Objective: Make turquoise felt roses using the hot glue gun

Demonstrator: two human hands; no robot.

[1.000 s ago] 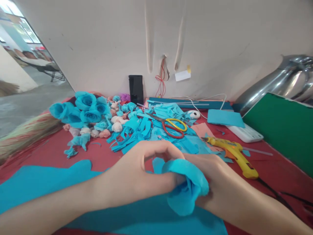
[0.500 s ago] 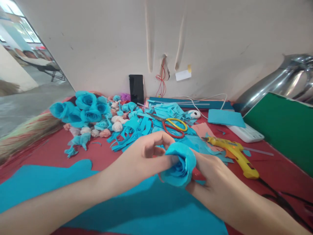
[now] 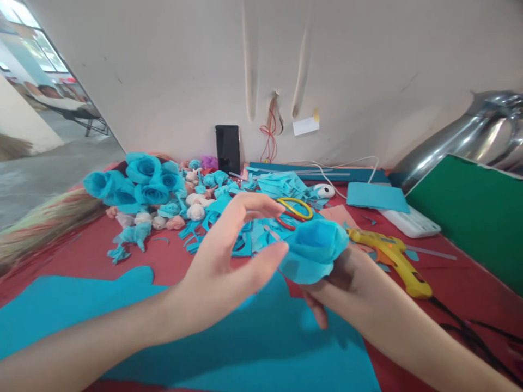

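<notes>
A blue paper rose (image 3: 312, 253) is held from below by my right hand (image 3: 347, 288), whose fingers close around its base; the base itself is hidden. Just left of the petals is my left hand (image 3: 232, 256), thumb and fingers apart, with nothing between them. Beneath both hands lies a large sheet of blue paper (image 3: 229, 348). Behind the rose, scissors (image 3: 300, 207) with a yellow and a red handle rest among blue paper scraps (image 3: 281, 185). To the right of my right hand lies a yellow hot glue gun (image 3: 396, 258).
Finished blue roses (image 3: 143, 179) and small pink and white paper flowers (image 3: 196, 209) crowd the back left. A phone (image 3: 227, 148) leans on the wall. At right stand a green board (image 3: 474, 218) and a metal jug (image 3: 457, 136). The glue gun's cord (image 3: 469, 332) trails right.
My left hand has let go of the rose's petals, moved left and opened. My right hand has raised the rose slightly to the right and tilted it.
</notes>
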